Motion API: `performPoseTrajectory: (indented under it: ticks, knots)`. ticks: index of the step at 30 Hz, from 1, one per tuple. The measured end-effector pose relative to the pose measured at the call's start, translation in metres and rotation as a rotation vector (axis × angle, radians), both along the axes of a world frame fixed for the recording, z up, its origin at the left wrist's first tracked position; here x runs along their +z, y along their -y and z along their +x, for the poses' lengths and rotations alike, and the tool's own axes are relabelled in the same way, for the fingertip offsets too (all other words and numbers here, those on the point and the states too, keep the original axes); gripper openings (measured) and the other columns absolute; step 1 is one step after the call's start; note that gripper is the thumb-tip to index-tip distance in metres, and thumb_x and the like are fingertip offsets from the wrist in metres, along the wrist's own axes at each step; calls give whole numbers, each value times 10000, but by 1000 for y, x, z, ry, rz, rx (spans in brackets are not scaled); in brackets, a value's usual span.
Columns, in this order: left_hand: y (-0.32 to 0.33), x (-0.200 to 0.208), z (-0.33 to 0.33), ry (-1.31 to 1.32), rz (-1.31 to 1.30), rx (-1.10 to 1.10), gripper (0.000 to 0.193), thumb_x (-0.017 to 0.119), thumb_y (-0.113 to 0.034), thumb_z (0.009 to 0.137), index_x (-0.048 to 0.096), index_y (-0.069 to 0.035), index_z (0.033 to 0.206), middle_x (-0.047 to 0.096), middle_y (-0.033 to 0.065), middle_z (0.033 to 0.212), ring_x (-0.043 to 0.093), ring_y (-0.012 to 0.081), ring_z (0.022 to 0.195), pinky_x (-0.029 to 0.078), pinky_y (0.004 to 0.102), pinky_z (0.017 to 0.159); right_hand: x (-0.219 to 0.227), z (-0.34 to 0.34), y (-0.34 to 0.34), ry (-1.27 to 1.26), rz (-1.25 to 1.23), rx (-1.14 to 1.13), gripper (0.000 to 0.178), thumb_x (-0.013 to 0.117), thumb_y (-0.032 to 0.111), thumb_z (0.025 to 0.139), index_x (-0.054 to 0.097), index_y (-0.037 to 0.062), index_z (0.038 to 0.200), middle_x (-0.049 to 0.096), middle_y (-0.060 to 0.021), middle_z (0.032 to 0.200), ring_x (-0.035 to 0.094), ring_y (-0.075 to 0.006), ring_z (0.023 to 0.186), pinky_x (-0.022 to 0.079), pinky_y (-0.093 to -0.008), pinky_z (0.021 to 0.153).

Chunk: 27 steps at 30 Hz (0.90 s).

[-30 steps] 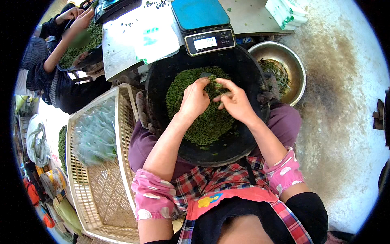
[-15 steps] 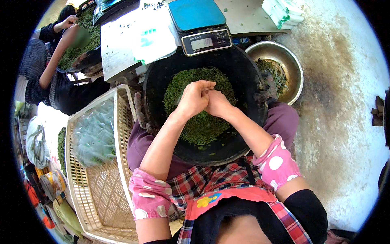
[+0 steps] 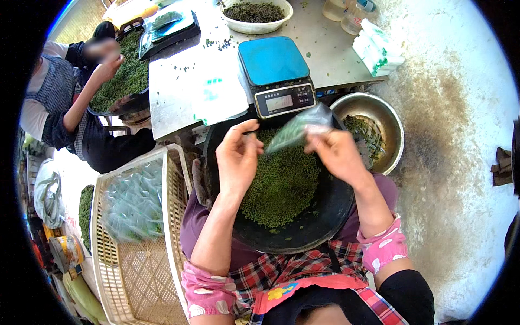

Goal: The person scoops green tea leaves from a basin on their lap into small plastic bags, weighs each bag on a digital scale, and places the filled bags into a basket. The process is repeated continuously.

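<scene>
A black round basin (image 3: 336, 216) sits at my lap, with a heap of small green berries (image 3: 281, 189) in it, probably green peppercorns. Over its far side, my right hand (image 3: 341, 157) pinches a clear plastic bag (image 3: 298, 130) with some green content, smeared by motion. The bag slants, its lower end pointing at my left hand. My left hand (image 3: 238, 160) hovers above the basin's left part, fingers bent and apart, just short of the bag. Beyond the basin stands a scale (image 3: 275, 62) with a blue top and nothing on it.
Left of me is a cream plastic crate (image 3: 168, 227) with filled clear bags (image 3: 132, 200). A steel bowl (image 3: 398, 130) stands right of the basin. On the table (image 3: 179, 81) lie white bags (image 3: 216, 100) and a white bowl (image 3: 233, 26). A person (image 3: 59, 103) works at far left.
My hands, cupped together over the berries before, are now apart, and the clear bag shows in my right hand. The view has tilted up, bringing more of the table in.
</scene>
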<state>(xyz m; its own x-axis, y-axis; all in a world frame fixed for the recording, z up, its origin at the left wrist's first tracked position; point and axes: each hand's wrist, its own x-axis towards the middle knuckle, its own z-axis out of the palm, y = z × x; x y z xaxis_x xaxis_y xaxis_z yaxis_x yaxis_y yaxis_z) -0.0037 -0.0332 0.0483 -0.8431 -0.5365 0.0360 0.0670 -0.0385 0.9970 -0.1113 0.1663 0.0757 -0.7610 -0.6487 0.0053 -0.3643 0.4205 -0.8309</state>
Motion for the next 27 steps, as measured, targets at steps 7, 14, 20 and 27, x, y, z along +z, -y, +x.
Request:
performPoseTrajectory:
  ticks: [7,14,20,27]
  knots:
    - [-8,-8,-11,-29,-54,-88,172,498,35,967,639,60,1062,635,94,971,644,121,776,561,256,670,-10,-56,84,-605,-92,-190,350,589,172,959,593,32,1279,666,-228,1085,695,-216,876,528,-314,764]
    - [-10,-19,-6,75,-139,-214,173,529,30,958,635,43,1094,663,85,963,660,123,776,563,248,668,-79,20,28,-112,-100,-255,199,615,135,917,671,43,1084,690,-159,939,691,-249,760,539,-351,670]
    - [-14,-37,-4,129,-603,-281,259,642,20,822,649,24,1081,669,178,1063,677,280,895,547,355,792,-221,141,47,297,659,347,580,610,509,878,599,4,1163,633,-240,1150,638,-396,1013,513,-498,865]
    - [-9,-54,3,253,-825,-419,301,657,-25,800,661,29,1096,656,183,1138,580,352,1120,466,417,980,-216,135,86,308,31,367,323,596,184,898,583,-26,1143,642,-282,1082,623,-433,1018,487,-509,846]
